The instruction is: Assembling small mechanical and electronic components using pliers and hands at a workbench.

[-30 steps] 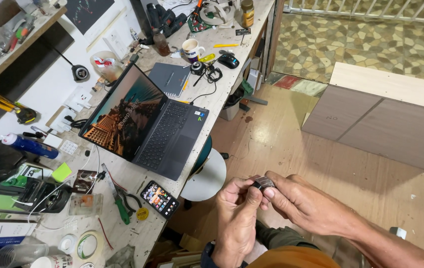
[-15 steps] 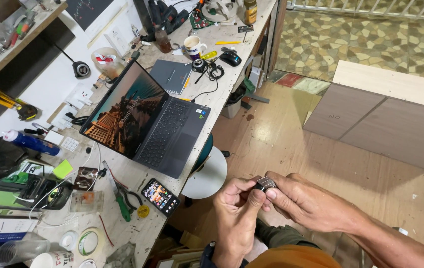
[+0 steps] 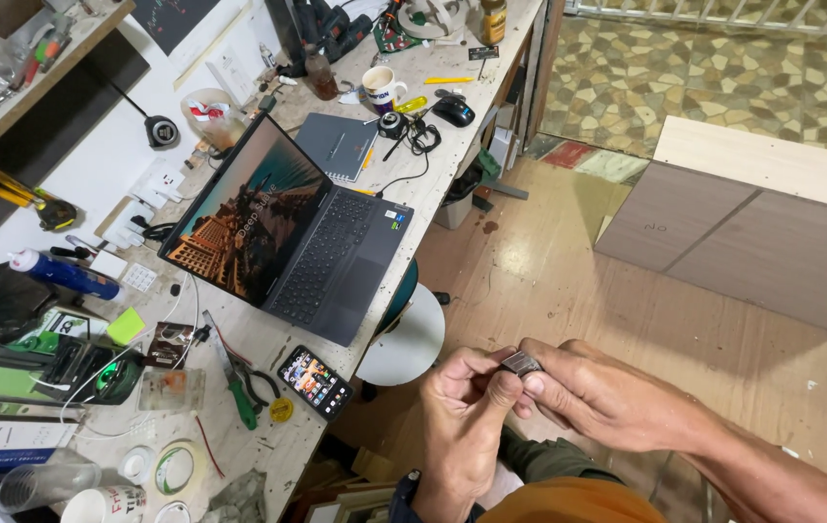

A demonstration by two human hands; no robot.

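Both hands are in front of me, low in view, over the wooden floor [image 3: 549,291]. My left hand [image 3: 467,426] and my right hand [image 3: 607,397] meet at a small dark metal part [image 3: 522,363], which they pinch between them. The left thumb and forefinger close narrowly on its left end; the right thumb and fingertips press on its right end. The part sits at the top of the joined fingertips, its pale upper face showing (too small to say what kind of part it is).

Left of my left hand, and a little above it, is a round white stool seat [image 3: 409,339], partly under the workbench [image 3: 268,339] edge. On the bench nearest my hands lies a smartphone [image 3: 315,382] with its screen lit, face up. Just beyond it are green-handled pliers [image 3: 239,387] and a small yellow disc [image 3: 281,410]. Farther up and left of my hands stands an open laptop [image 3: 288,228], screen lit. Beyond the laptop lie a grey notebook [image 3: 341,145], a white mug [image 3: 382,89] and a black computer mouse [image 3: 454,110].

Well apart, up and right of my right hand, grey-brown wood panels [image 3: 752,242] lie flat on the floor. Below my wrists, an orange garment [image 3: 568,504].
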